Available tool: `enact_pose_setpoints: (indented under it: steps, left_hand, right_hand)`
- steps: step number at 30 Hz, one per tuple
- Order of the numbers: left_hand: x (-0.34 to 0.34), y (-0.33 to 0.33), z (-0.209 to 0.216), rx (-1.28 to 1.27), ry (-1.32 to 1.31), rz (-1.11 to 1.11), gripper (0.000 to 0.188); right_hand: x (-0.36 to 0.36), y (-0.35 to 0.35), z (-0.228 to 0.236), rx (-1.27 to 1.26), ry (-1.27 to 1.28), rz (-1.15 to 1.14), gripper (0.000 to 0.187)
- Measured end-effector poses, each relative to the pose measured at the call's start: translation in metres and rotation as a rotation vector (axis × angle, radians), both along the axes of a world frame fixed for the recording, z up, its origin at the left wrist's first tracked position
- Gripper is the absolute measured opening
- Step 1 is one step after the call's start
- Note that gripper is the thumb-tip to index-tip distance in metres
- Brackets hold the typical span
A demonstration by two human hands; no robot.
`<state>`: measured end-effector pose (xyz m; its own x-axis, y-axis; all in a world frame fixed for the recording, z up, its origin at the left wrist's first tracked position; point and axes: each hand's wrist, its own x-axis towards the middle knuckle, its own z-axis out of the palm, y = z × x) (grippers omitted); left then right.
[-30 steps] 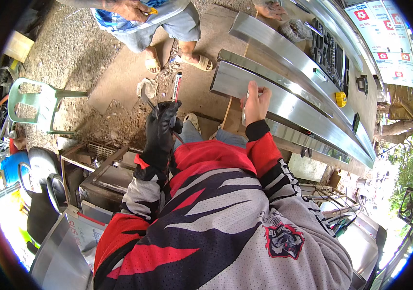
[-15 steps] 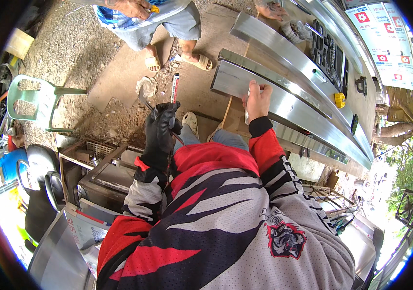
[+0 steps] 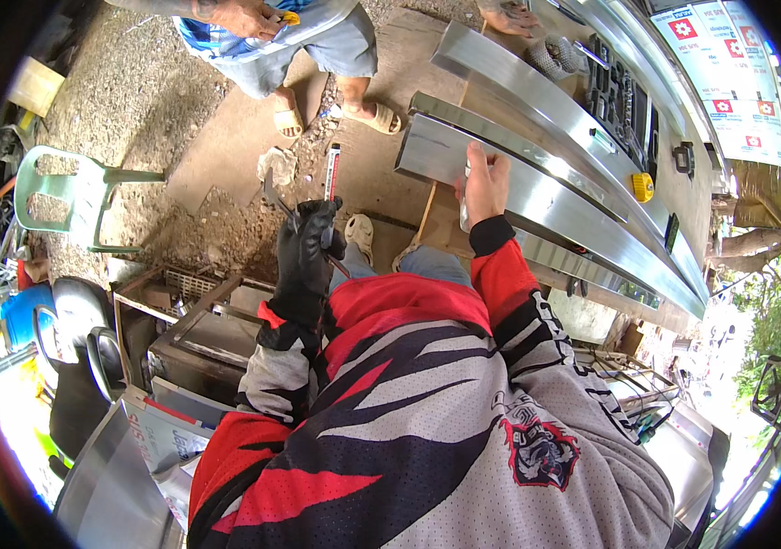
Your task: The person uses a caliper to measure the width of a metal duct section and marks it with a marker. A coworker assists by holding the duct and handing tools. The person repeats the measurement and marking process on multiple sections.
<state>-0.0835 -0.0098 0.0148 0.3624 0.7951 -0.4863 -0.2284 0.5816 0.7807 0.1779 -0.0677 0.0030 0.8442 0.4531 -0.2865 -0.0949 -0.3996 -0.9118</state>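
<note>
My left hand (image 3: pixel 306 245) wears a black glove and is closed around a marker pen (image 3: pixel 333 169) with a white and red barrel, which points away from me. A thin, dark, bent metal tool (image 3: pixel 273 194) also sticks out of that grip. My bare right hand (image 3: pixel 487 190) is curled at the near side of a long shiny rectangular metal tube (image 3: pixel 546 201), its fingers against the tube. Something whitish (image 3: pixel 465 206) shows under the fingers, too covered to name. A second metal tube (image 3: pixel 518 146) lies just beyond the first.
Farther off lie another long tube (image 3: pixel 491 64), an open black tool case (image 3: pixel 619 96) and a yellow tape measure (image 3: pixel 643 188). Another person's hand (image 3: pixel 262 16) holds something yellow. A green plastic chair (image 3: pixel 70 197) and a rusty metal frame (image 3: pixel 198 316) stand at left.
My right hand has shifted very slightly farther along the tube's surface. The left hand stays nearly where it was, still gripping the marker pen and metal tool.
</note>
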Motion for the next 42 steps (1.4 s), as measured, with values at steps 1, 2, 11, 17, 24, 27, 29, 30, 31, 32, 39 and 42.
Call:
enact_pose_setpoints:
  steps: [1, 2, 11, 17, 24, 27, 29, 30, 31, 32, 39, 42]
  left_hand:
    - [0.001, -0.001, -0.001, -0.011, -0.03, 0.028, 0.027]
    - [0.001, -0.001, -0.001, -0.023, -0.059, 0.057, 0.024]
    - [0.002, 0.003, 0.004, 0.069, 0.09, -0.093, 0.034]
    - [0.005, 0.003, 0.005, 0.062, 0.055, -0.037, 0.027]
    - [0.009, 0.005, 0.002, 0.026, 0.011, -0.025, 0.025]
    - [0.008, 0.005, 0.002, 0.031, 0.022, -0.029, 0.025]
    - [0.008, 0.005, 0.001, 0.031, 0.025, -0.032, 0.026]
    - [0.008, 0.005, 0.0, 0.025, 0.02, -0.034, 0.026]
    - [0.008, 0.005, 0.0, 0.023, 0.014, -0.035, 0.027]
    - [0.008, 0.005, -0.001, 0.02, 0.008, -0.035, 0.027]
    - [0.008, 0.009, 0.0, 0.026, 0.01, -0.046, 0.025]
    - [0.01, 0.009, 0.002, 0.019, 0.0, -0.023, 0.023]
  right_hand:
    - [0.0, 0.001, 0.0, 0.009, 0.011, 0.016, 0.048]
    - [0.0, 0.001, 0.0, 0.025, 0.008, 0.024, 0.046]
    - [-0.003, 0.007, 0.009, 0.051, 0.066, 0.035, 0.036]
    - [-0.006, 0.011, 0.012, 0.08, 0.085, 0.01, 0.038]
    - [-0.007, 0.019, 0.011, 0.028, 0.065, 0.04, 0.04]
    - [-0.007, 0.021, 0.008, 0.033, 0.07, 0.029, 0.045]
    - [-0.007, 0.021, 0.005, -0.011, 0.053, 0.042, 0.047]
    - [-0.005, 0.021, 0.003, -0.056, 0.034, 0.06, 0.047]
    - [-0.005, 0.022, 0.001, -0.096, 0.006, 0.08, 0.047]
    - [-0.004, 0.022, -0.001, -0.104, -0.031, 0.086, 0.049]
    - [0.0, 0.03, -0.013, -0.226, -0.175, 0.154, 0.057]
    - [0.003, 0.033, -0.019, -0.268, -0.212, 0.172, 0.061]
